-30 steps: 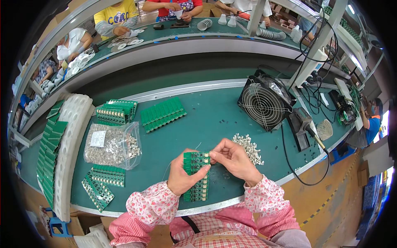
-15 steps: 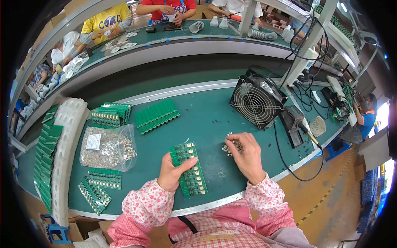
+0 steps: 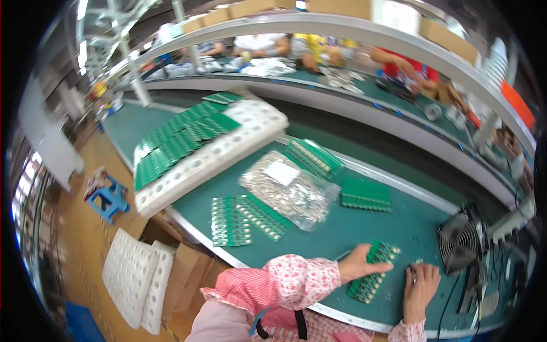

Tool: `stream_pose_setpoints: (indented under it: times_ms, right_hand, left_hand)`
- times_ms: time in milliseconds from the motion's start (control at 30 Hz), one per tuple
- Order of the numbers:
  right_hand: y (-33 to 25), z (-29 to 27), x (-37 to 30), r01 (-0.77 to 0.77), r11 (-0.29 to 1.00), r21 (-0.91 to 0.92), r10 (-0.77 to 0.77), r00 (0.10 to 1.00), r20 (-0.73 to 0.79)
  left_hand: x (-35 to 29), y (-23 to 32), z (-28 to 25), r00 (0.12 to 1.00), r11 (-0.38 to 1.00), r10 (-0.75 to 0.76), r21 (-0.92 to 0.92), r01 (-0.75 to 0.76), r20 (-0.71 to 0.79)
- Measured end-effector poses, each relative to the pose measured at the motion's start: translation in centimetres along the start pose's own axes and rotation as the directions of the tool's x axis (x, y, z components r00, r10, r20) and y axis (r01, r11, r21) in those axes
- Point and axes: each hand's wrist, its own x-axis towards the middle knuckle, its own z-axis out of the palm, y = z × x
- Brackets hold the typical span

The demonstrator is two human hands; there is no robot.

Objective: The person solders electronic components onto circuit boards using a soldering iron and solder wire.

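Green board (image 3: 366,286) gripped under the thumb, the left hand (image 3: 359,265) holds it tilted just above or against the table (image 3: 319,251); which, the view does not settle. Nearby, the right hand (image 3: 420,284) bends its fingers at small parts (image 3: 418,263), though blur hides whether it pinches one. A loose thumb could let the board slip; a hasty pinch could scatter parts. Loose boards (image 3: 228,221) lie near the table's edge, where a sweeping sleeve (image 3: 296,279) could knock them off. The bag (image 3: 266,185) wears a white label (image 3: 281,172), its print unreadable; no brand is legible.
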Motion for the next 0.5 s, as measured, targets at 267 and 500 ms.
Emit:
stream_pose_setpoints:
  times_ms: [267,500]
  right_hand:
    - [-1.3,0.8,-0.7,0.187,0.977,0.103,-0.198,0.975,0.102]
    - [-1.2,1.1,-0.4,0.178,0.982,0.07,-0.182,0.982,0.058]
  left_hand:
    - [-0.3,0.3,-0.3,0.998,0.998,0.057,-0.004,-0.057,0.037]
    - [0.3,0.6,-0.4,0.998,0.997,0.058,0.044,-0.058,0.007]
